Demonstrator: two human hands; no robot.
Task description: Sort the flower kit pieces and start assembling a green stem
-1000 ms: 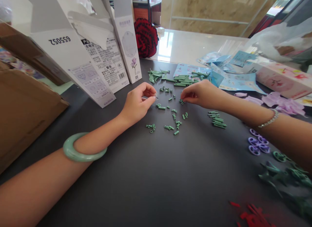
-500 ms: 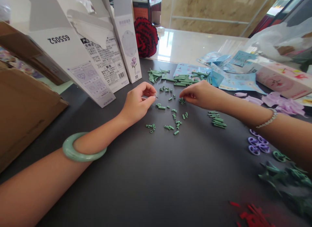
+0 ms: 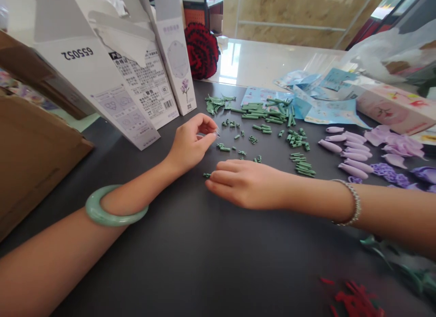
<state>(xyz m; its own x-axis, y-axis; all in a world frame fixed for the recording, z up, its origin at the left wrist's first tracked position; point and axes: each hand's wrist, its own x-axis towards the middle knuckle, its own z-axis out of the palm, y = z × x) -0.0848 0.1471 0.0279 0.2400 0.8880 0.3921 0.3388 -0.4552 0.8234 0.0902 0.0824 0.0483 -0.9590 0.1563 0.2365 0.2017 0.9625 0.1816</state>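
My left hand (image 3: 192, 140) is held above the dark table with its fingers curled and the thumb tip close to the index finger. Whatever may be in that pinch is too small to make out. Lower down, my right hand (image 3: 245, 183) reaches in from the right, its fingers pressed together and pointing left. Its fingertips are beside a few small green connectors (image 3: 206, 175), and the hand covers other pieces under it. Small green plastic bits lie between the hands, among them a short green tube (image 3: 225, 149) and a cluster of little rings (image 3: 253, 139).
Printed white boxes (image 3: 129, 94) stand at the left behind a brown carton (image 3: 37, 158). Green stems (image 3: 255, 109) and blue packets (image 3: 335, 111) lie at the back. Lilac petals (image 3: 356, 153) are at the right, red pieces (image 3: 357, 299) at the front right.
My right hand has moved left and toward me, from the little ring cluster to the nearer green connectors. My left hand has stayed nearly in place.
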